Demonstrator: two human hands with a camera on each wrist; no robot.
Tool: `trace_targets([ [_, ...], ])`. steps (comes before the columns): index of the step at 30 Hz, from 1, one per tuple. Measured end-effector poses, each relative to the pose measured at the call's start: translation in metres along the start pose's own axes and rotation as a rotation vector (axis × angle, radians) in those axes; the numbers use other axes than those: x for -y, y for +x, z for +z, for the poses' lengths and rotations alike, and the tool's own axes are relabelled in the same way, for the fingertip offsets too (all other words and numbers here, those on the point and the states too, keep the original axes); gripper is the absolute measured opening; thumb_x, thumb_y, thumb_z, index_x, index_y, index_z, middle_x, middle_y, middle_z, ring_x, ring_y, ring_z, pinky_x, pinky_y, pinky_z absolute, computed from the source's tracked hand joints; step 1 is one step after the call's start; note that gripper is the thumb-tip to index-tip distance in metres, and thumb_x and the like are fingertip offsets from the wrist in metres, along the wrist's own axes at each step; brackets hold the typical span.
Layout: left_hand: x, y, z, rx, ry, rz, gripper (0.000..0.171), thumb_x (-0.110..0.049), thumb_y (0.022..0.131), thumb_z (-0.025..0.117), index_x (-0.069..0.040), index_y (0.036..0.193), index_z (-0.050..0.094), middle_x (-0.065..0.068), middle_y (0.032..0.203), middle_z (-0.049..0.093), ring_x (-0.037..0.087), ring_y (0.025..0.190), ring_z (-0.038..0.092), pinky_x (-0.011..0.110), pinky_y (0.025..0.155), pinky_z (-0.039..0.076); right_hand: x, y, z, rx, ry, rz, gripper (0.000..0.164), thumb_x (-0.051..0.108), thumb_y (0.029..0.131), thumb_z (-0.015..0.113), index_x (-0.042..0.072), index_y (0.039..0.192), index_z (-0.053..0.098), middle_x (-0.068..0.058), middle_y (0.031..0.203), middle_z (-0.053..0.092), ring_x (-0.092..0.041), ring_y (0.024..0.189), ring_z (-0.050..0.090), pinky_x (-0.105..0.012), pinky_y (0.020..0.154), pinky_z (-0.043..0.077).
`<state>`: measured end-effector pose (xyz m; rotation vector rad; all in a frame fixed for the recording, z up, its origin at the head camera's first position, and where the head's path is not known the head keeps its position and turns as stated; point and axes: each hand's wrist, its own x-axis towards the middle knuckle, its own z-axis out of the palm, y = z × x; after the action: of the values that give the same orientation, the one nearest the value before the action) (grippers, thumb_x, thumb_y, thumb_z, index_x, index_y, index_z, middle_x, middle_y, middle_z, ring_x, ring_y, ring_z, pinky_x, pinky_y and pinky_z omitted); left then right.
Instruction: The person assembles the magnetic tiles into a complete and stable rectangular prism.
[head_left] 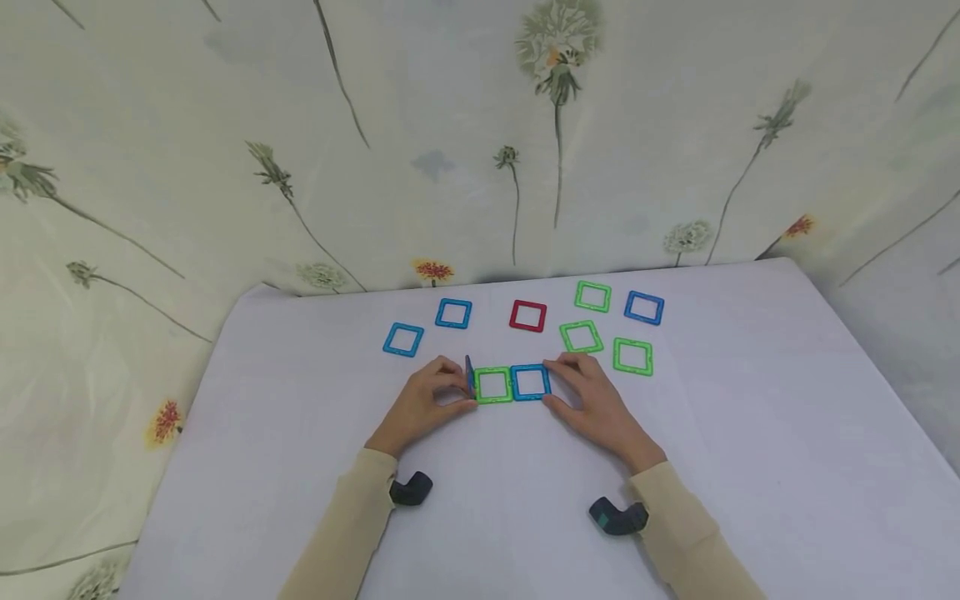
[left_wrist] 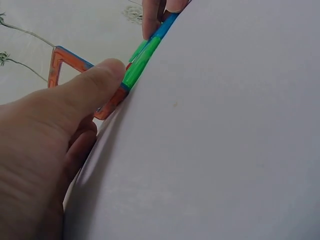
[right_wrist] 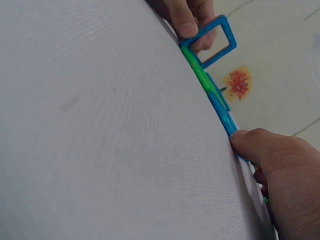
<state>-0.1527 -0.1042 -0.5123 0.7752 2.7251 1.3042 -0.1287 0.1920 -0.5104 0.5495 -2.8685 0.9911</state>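
Two square magnetic tile frames lie flat side by side on the table, a green tile (head_left: 493,401) on the left and a blue tile (head_left: 531,367) on the right. At the green tile's left edge stands an upright tile (head_left: 469,375), blue on its inner face and orange on its outer face (left_wrist: 70,59). My left hand (head_left: 429,400) holds that upright tile near its base, thumb at the near corner and fingers on the outer side. My right hand (head_left: 596,406) grips the flat blue tile by its right-hand corners between thumb and fingers.
Behind the hands lie loose square tiles: two blue ones (head_left: 387,339) (head_left: 453,301) at left, a red one (head_left: 528,329) in the middle, several green ones (head_left: 633,342) and a darker blue one (head_left: 643,321) at right. A flowered cloth (head_left: 450,208) hangs behind the white table (head_left: 510,517).
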Motion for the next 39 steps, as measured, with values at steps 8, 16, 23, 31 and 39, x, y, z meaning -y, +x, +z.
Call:
trace_targets([
  [8,-0.001,0.0,0.003,-0.014,0.058,0.013,0.017,-0.027,0.076,0.079,-0.025,0.091,0.072,-0.012,0.098,0.06,0.004,0.099,0.054,0.028,0.091,0.049,-0.002,0.0,0.001,0.003,-0.003,0.01,0.056,0.03,0.086,0.068,0.019,0.137,0.049,-0.003,0.134,0.042,-0.02,0.128,0.038,-0.045,0.107,0.038],
  [16,0.002,-0.001,0.004,-0.015,0.07,0.004,0.018,-0.03,0.077,0.078,-0.027,0.093,0.071,-0.015,0.098,0.062,0.001,0.099,0.053,0.027,0.091,0.049,-0.001,0.0,0.003,0.011,0.002,0.023,0.056,0.03,0.086,0.068,0.019,0.138,0.049,-0.002,0.135,0.042,-0.02,0.128,0.037,-0.044,0.107,0.037],
  [23,0.001,-0.002,0.003,-0.018,0.054,0.011,0.019,-0.031,0.077,0.077,-0.028,0.095,0.07,-0.016,0.098,0.063,0.001,0.099,0.054,0.028,0.091,0.048,-0.002,-0.001,-0.005,0.062,0.04,0.048,0.055,0.041,0.09,0.061,0.024,0.14,0.045,0.0,0.138,0.041,-0.02,0.13,0.037,-0.047,0.107,0.037],
  [31,0.001,-0.003,0.002,-0.029,0.062,0.028,0.018,-0.027,0.077,0.078,-0.027,0.092,0.069,-0.016,0.096,0.062,0.001,0.098,0.054,0.027,0.091,0.049,-0.014,-0.004,-0.024,0.03,0.135,0.08,0.045,0.045,0.091,0.057,0.029,0.133,0.051,0.01,0.13,0.051,-0.015,0.127,0.045,-0.046,0.105,0.039],
  [39,0.0,-0.002,0.004,-0.028,0.056,0.024,0.018,-0.028,0.077,0.078,-0.027,0.092,0.069,-0.015,0.096,0.062,0.001,0.098,0.054,0.027,0.09,0.049,-0.036,-0.009,-0.049,-0.06,0.127,0.093,0.034,0.035,0.091,0.061,0.021,0.122,0.059,0.009,0.114,0.06,-0.004,0.102,0.054,-0.018,0.089,0.043],
])
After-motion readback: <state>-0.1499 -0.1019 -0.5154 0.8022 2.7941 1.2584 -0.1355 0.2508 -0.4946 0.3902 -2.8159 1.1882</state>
